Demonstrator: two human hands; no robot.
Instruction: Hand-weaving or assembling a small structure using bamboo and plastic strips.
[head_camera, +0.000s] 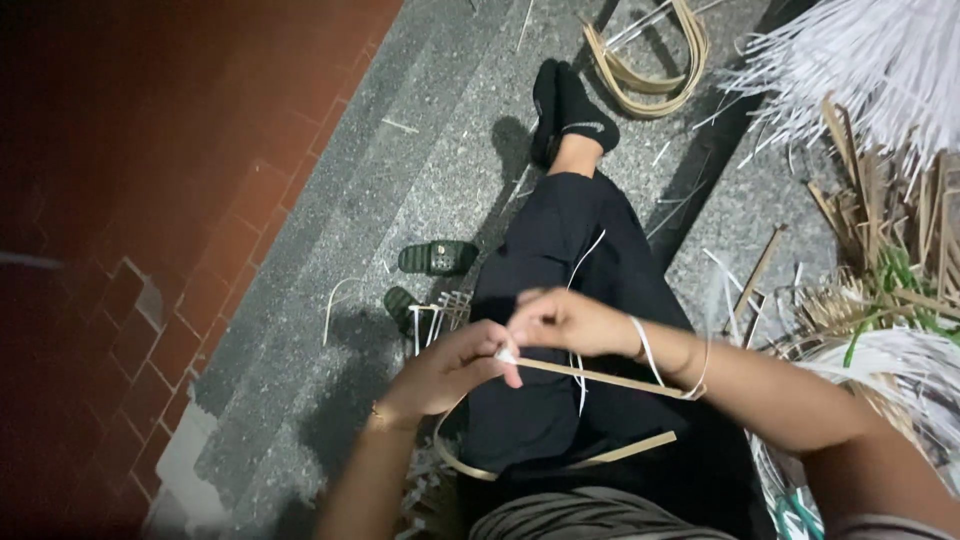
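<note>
Bamboo strip (600, 378) w/ white strand (650, 352) pinched by both hands, left (450, 368) & right (570, 322), over lap.

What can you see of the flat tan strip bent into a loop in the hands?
The flat tan strip looks like split bamboo or cane, thin and springy. It curves into an open loop over the lap, one end lying free near the right forearm. Both the left hand and right hand pinch it where a white strand wraps.
</note>
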